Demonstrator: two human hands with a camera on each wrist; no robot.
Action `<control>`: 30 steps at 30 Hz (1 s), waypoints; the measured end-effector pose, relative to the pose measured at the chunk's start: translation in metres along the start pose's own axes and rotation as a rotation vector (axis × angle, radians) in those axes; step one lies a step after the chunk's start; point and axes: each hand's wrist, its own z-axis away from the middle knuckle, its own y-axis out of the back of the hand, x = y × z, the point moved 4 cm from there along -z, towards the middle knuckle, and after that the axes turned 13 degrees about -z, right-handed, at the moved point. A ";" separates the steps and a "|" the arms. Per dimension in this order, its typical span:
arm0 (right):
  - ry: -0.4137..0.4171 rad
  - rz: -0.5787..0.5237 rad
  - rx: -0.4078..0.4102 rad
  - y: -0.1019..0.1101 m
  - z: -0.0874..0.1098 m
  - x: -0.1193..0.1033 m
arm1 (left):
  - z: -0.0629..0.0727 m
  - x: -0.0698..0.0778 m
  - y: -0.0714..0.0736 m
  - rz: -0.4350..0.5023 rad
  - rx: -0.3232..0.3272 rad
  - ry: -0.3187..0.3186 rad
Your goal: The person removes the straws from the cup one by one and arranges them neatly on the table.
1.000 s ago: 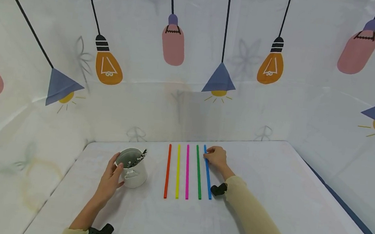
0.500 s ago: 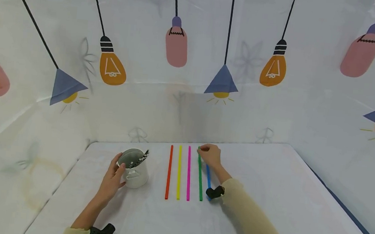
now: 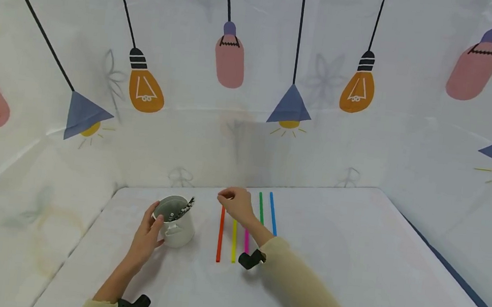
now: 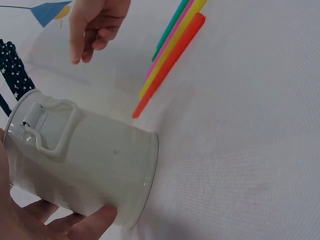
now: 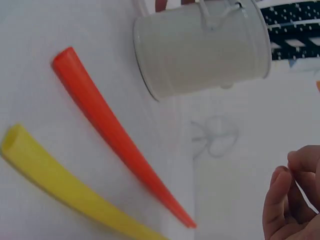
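My left hand point(image 3: 144, 236) holds a white metal bucket point(image 3: 181, 234) by its side, with fingers and thumb curved round it. Several black straws with white spots point(image 4: 17, 70) stick out of the bucket's mouth. To its right, a row of straws lies on the table: red point(image 3: 220, 240), yellow point(image 3: 234, 244), pink point(image 3: 246, 242), green point(image 3: 261, 209) and blue point(image 3: 273, 213). Over the far ends of the red and yellow ones hovers my right hand point(image 3: 237, 205), loosely bent, nothing between finger and thumb. Its hand and forearm cover parts of the row.
A white cloth covers the table point(image 3: 395, 266). Behind it stands a pale wall sheet point(image 3: 176, 142) printed with hanging lamps and bulbs. Dark blue edging point(image 3: 460, 283) runs along the table's right side.
My right hand has swept left along the far ends of the straws, from the blue one past green to the red one. My left hand and the bucket have stayed put.
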 end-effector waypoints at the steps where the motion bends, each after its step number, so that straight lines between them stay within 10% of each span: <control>1: 0.010 0.002 -0.016 -0.005 0.002 -0.004 | 0.000 0.000 -0.001 0.008 -0.004 0.002; 13: 0.056 -0.030 -0.163 -0.049 0.024 -0.025 | 0.004 -0.001 0.000 0.017 -0.007 0.018; 30: 0.086 -0.142 -0.132 -0.074 0.031 -0.029 | -0.001 -0.004 0.000 0.035 -0.011 -0.017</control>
